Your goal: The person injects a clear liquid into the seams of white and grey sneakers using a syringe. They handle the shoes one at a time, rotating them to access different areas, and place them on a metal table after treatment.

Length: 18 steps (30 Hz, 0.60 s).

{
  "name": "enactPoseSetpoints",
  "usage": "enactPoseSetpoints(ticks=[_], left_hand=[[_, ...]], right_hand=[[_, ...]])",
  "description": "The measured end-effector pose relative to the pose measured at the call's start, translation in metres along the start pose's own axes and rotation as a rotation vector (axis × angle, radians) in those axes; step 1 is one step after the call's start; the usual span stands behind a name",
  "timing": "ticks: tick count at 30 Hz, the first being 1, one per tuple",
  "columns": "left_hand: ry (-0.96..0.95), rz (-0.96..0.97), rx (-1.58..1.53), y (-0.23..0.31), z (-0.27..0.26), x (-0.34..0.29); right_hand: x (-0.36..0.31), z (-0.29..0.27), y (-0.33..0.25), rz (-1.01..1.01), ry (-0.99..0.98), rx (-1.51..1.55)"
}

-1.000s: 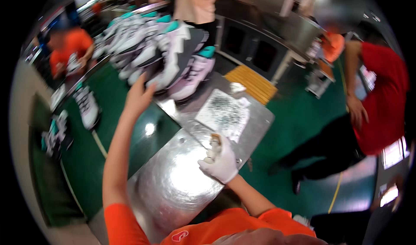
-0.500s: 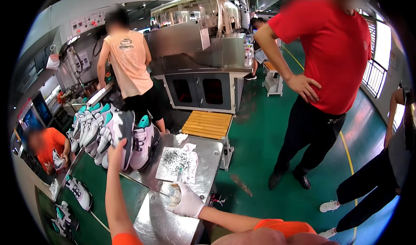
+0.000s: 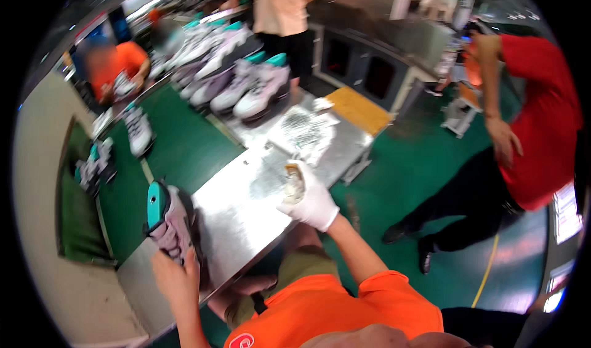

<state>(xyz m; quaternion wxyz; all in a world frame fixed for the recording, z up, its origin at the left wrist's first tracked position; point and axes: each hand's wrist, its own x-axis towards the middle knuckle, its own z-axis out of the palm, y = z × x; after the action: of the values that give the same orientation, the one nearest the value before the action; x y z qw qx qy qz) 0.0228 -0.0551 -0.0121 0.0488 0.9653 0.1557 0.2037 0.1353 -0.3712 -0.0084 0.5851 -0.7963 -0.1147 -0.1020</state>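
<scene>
My bare left hand grips a pale pink-and-grey sneaker with a teal heel lining, low on the left by the metal table's near edge. Its fingers are wrapped round the toe end, and the shoe's opening points away from me. My right hand, in a white glove, is closed round a small tan and whitish piece whose kind I cannot make out. That hand is above the shiny metal table. Beyond it lies a whitish sheet covered in dark specks.
Several similar sneakers stand crowded at the table's far end. A green belt along the left carries a single sneaker. A yellow slatted stand adjoins the far right. People stand beyond the table and at right; another in orange sits far left.
My left hand has brought the sneaker from the far row back toward me, to the lower left. My gloved right hand keeps its small piece. The view has swung left and down.
</scene>
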Motion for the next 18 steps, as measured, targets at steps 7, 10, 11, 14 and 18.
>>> enactPoseSetpoints(ticks=[7,10,11,14,18], left_hand=[[-0.098,0.268,-0.016,0.035,-0.022,0.002],[-0.115,0.306,-0.058,0.036,-0.03,0.007],[-0.112,0.319,-0.063,0.033,-0.032,0.008],[-0.107,0.35,-0.095,0.023,-0.04,0.012],[-0.045,0.417,-0.174,0.024,-0.057,0.016]], right_hand=[[0.013,-0.069,-0.056,-0.399,0.176,-0.914],[0.007,-0.081,-0.074,-0.46,0.161,-1.003],[0.003,-0.078,-0.082,-0.416,0.13,-0.996],[0.004,-0.068,-0.087,-0.456,0.131,-1.002],[0.011,-0.061,-0.08,-0.523,0.105,-0.963]])
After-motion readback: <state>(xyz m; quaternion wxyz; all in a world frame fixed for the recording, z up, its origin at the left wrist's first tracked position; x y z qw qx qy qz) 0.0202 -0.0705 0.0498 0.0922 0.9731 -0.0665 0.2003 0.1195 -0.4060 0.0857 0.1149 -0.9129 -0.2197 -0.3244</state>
